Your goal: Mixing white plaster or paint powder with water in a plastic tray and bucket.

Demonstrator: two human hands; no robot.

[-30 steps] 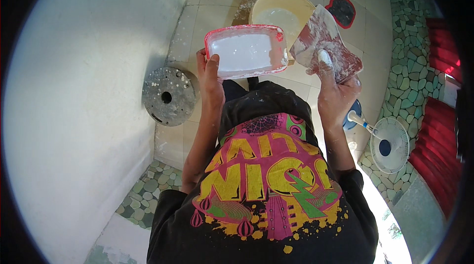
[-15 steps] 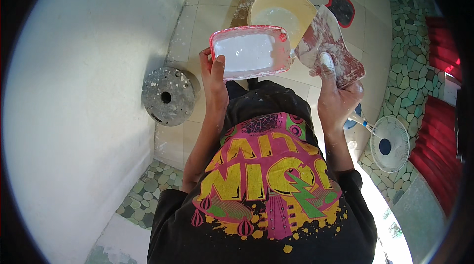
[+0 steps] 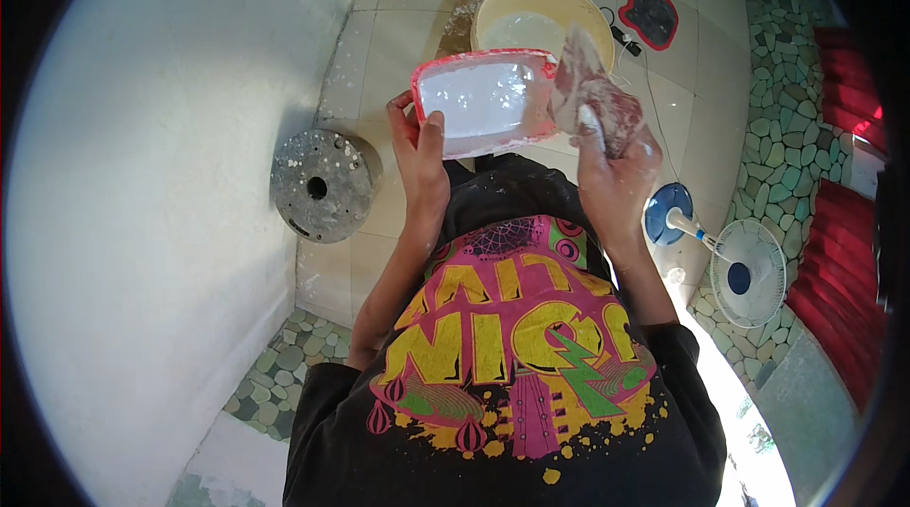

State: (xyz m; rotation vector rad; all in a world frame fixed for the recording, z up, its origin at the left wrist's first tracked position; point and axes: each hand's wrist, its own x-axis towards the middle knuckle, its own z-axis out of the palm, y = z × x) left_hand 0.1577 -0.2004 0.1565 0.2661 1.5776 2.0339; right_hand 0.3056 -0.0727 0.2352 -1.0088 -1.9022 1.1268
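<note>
My left hand [image 3: 420, 139] grips the near left corner of a red-rimmed rectangular tub [image 3: 429, 141], its thumb on the rim and fingers round the outside. White liquid filler [image 3: 479, 95] with a shiny surface lies in the tub. In my right hand [image 3: 616, 166] is a broad reddish-brown scraper [image 3: 611, 109], thickly smeared with white. Its blade stands tilted up by the tub's right end; whether they touch, I cannot tell. The right thumb, coated white, presses on the scraper's face, and the fingers are hidden behind it.
A large cream bucket [image 3: 602, 19] with whitish contents stands beyond the tub, next to a brown board [image 3: 462, 19]. At left, a splattered round grey block [image 3: 322, 194] sits by the white wall [image 3: 171, 175]. A fan [image 3: 749, 275] and red-edged mat [image 3: 652, 14] are at right.
My right hand has moved left with the scraper, whose blade has turned more upright and come to the tub's right end. The tub has shifted slightly right and tilted.
</note>
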